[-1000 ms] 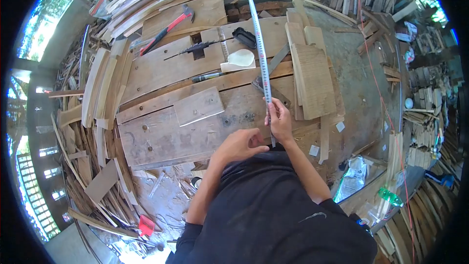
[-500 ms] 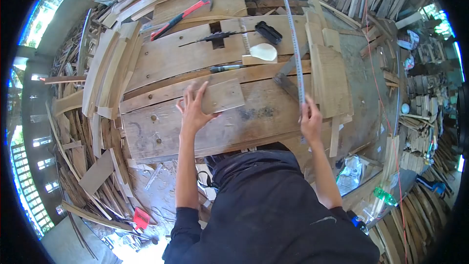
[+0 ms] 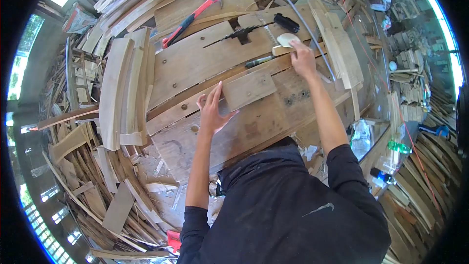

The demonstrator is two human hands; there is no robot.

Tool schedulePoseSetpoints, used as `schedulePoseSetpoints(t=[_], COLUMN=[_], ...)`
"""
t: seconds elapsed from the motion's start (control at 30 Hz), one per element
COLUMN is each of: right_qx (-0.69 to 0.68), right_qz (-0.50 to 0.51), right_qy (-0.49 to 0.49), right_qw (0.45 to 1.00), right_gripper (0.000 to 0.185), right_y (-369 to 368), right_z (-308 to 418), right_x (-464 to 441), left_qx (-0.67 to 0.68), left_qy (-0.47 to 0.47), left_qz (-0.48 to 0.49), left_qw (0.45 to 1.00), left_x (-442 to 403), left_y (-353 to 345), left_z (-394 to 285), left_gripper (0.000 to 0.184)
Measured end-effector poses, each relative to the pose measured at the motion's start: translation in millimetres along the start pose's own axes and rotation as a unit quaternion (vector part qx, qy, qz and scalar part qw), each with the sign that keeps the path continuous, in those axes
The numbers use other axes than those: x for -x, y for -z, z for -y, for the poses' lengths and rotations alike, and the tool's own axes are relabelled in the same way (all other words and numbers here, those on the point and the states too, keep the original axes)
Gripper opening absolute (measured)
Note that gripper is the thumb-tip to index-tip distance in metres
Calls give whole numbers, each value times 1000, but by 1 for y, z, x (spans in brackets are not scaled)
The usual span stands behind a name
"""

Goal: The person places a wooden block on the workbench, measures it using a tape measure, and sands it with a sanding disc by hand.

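Note:
On the wooden workbench (image 3: 234,139), my left hand (image 3: 213,112) rests with spread fingers at the left end of a small rectangular board (image 3: 250,89). My right hand (image 3: 303,60) reaches to a cream-coloured rounded piece (image 3: 287,40) and a small wood block (image 3: 282,50); its fingertips are closed at them, but what they grip is too small to tell. A long measuring tape (image 3: 298,13) lies diagonally across the bench, just right of my right hand. A marker (image 3: 259,62) sits between the two hands, beyond the board.
A red and black hammer (image 3: 193,17) lies at the back. A saw blade (image 3: 242,32) protrudes from the bench slot, near a black object (image 3: 286,23). Curved wooden pieces (image 3: 117,93) are stacked left, more boards (image 3: 340,51) right. Scrap wood surrounds the bench.
My right hand has let go of the tape and moved up to the cream-coloured piece. My left hand moved from near the tape to the small board. The view has turned.

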State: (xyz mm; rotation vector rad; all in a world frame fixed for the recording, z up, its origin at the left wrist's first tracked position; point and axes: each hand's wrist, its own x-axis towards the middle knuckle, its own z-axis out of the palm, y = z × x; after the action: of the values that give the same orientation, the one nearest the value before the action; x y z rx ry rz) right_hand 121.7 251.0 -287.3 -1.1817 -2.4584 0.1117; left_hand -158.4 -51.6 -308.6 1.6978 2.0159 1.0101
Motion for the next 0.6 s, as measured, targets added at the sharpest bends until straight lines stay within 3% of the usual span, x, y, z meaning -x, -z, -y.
schedulePoseSetpoints(t=[0.13,0.2,0.23,0.3,0.43,0.53,0.6], right_qx=[16,8,-34,-85,-184,-230,-245], right_qz=[-29,-167,-168,-103,159,106,135], right_qy=[-40,-8,14,87,64,81,63], right_qw=[999,986,985,987,968,964,958], right_gripper=[25,23,26,38,63,61,54], right_y=[24,36,42,54,28,10,5], right_z=[25,58,80,135,184,196,194], right_x=[6,16,23,47,99,104,99], left_qx=[24,29,29,25,25,18,16], left_qy=[3,2,4,-1,25,57,66], left_qz=[33,31,31,19,32,46,49], left_qw=[999,999,999,1000,999,997,996], left_x=[4,3,0,2,-5,-8,-14], left_y=[6,6,6,8,8,10,8], left_z=[9,11,11,8,3,-2,1], left_gripper=[123,123,123,122,120,120,121])
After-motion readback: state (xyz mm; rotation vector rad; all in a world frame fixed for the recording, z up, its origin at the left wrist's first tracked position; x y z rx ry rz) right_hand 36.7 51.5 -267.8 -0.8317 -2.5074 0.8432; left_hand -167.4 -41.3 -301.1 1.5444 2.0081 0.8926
